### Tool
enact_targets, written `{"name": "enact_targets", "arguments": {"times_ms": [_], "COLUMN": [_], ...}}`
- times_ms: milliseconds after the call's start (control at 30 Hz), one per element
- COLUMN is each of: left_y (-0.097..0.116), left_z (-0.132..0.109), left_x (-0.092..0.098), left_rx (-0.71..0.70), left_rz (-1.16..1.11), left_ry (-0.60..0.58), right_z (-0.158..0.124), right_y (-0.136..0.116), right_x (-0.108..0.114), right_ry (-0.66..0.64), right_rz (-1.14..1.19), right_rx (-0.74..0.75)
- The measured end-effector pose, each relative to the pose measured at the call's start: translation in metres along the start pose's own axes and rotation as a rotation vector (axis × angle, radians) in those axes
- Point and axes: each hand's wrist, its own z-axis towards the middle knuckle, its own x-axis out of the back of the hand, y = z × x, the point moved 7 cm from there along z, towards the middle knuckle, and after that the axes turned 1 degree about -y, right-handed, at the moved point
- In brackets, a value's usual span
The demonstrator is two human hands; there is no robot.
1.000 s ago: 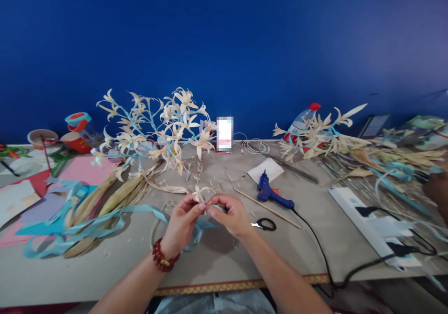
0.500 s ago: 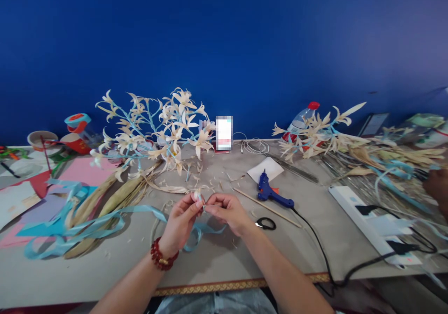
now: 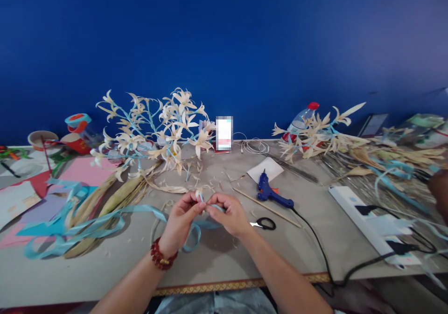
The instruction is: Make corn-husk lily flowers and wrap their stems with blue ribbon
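Pale-blue ribbon strips (image 3: 87,225) lie tangled over long dried husk leaves (image 3: 115,197) on the left of the grey bench (image 3: 217,258). Behind them stands a branch of cream husk flowers (image 3: 157,127) on blue-wrapped stems. At mid-bench the left hand (image 3: 182,218), a red bead bracelet (image 3: 161,257) at its wrist, and the right hand (image 3: 227,213) meet fingertip to fingertip. Both pinch a small cream husk flower (image 3: 200,195) just above the bench, with blue ribbon trailing beneath them. Just to the right lie black-handled scissors (image 3: 264,223), then a blue glue gun (image 3: 271,195) with a black cord, a white power strip (image 3: 371,225), and another person's hand (image 3: 441,190) at the far edge.
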Motion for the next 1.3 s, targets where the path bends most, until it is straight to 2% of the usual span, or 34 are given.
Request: {"name": "enact_targets", "arguments": {"times_ms": [100, 300, 367, 600, 833, 1067, 1133, 1300], "left_y": [0.0, 0.002, 0.002, 0.002, 0.003, 0.0, 0.0, 0.0], "left_z": [0.001, 0.001, 0.001, 0.001, 0.0, -0.001, 0.0, 0.0], "left_x": [0.004, 0.001, 0.0, 0.003, -0.004, 0.002, 0.004, 0.005], "left_rx": [-0.005, -0.004, -0.002, -0.021, -0.007, -0.041, -0.044, -0.026], "left_rz": [-0.01, -0.032, -0.02, -0.021, -0.053, 0.005, 0.015, 0.009], "left_ry": [0.035, -0.012, -0.027, -0.024, -0.055, 0.048, 0.071, 0.066], "right_z": [0.001, 0.002, 0.002, 0.003, 0.001, -0.001, 0.0, 0.003], "right_y": [0.0, 0.02, 0.022, 0.018, 0.021, 0.006, 0.002, 0.012], "right_x": [-0.001, -0.009, -0.011, -0.009, -0.012, 0.0, 0.001, -0.003], "right_ry": [-0.008, -0.059, -0.076, -0.086, -0.075, 0.029, 0.029, -0.03], "right_rz": [0.018, 0.325, 0.374, 0.35, 0.346, -0.009, -0.051, 0.121], "right_rx": [-0.006, -0.243, -0.273, -0.215, -0.211, -0.014, 0.021, -0.109]}}
